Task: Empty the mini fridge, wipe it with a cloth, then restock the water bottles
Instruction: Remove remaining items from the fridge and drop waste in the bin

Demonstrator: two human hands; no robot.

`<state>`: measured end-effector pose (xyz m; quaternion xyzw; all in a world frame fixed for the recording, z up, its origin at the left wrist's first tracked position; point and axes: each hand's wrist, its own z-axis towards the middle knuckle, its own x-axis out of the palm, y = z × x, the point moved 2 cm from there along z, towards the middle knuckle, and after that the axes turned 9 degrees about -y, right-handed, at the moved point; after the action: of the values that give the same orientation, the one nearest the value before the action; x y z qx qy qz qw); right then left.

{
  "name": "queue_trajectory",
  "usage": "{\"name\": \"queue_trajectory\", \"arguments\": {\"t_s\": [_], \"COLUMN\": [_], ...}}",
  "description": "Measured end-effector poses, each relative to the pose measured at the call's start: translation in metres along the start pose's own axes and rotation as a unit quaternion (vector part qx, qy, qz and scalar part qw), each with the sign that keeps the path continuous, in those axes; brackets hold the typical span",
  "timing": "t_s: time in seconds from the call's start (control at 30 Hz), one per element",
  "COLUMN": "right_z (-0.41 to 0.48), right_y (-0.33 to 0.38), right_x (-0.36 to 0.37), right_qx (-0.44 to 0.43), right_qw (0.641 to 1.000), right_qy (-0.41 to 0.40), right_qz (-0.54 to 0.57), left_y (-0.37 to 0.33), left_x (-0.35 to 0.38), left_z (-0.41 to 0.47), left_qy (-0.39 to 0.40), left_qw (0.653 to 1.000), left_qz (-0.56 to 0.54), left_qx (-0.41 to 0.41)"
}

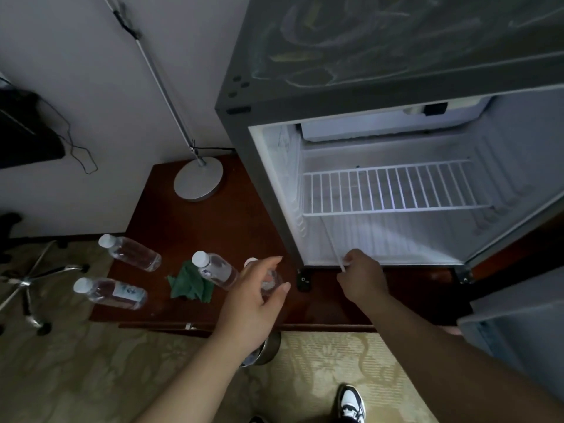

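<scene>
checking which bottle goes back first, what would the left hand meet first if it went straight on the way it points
The water bottle right ahead of the left hand, between its thumb and fingers. Whether they touch it yet, I cannot tell.

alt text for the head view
An open, empty mini fridge; the right hand pinches a thin white rod at its floor, while the left hand reaches over a water bottle near a green cloth.
</scene>
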<state>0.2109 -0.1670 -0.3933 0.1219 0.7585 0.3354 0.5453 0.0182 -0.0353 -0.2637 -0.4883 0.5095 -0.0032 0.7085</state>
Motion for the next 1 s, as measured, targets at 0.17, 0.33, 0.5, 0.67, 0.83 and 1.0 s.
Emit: {"name": "queue_trajectory", "arguments": {"t_s": [0.17, 0.33, 0.5, 0.67, 0.83, 1.0], "right_z": [-0.071, -0.124, -0.152, -0.19, -0.246, -0.289], "right_y": [-0.039, -0.066, -0.041, 0.005, 0.056, 0.096], "right_x": [-0.006, -0.01, -0.008, 0.015, 0.07, 0.14], "right_qx": [0.064, 0.075, 0.054, 0.053, 0.066, 0.065], "right_qw": [0.982, 0.973, 0.968, 0.971, 0.977, 0.982], "right_qy": [0.094, 0.141, 0.17, 0.178, 0.156, 0.138], "right_qz": [0.154, 0.167, 0.178, 0.153, 0.126, 0.107], "left_y": [0.008, 0.03, 0.058, 0.103, 0.181, 0.259], "left_x": [0.017, 0.034, 0.028, -0.016, -0.086, -0.143], "left_z": [-0.013, -0.031, -0.047, -0.058, -0.084, -0.111], "left_qy": [0.064, 0.1, 0.099, 0.022, 0.005, 0.005], "left_qw": [0.994, 0.975, 0.968, 0.949, 0.937, 0.936], "left_qz": [-0.055, -0.099, -0.141, -0.23, -0.27, -0.265], "left_qx": [-0.073, -0.17, -0.181, -0.214, -0.22, -0.233]}}
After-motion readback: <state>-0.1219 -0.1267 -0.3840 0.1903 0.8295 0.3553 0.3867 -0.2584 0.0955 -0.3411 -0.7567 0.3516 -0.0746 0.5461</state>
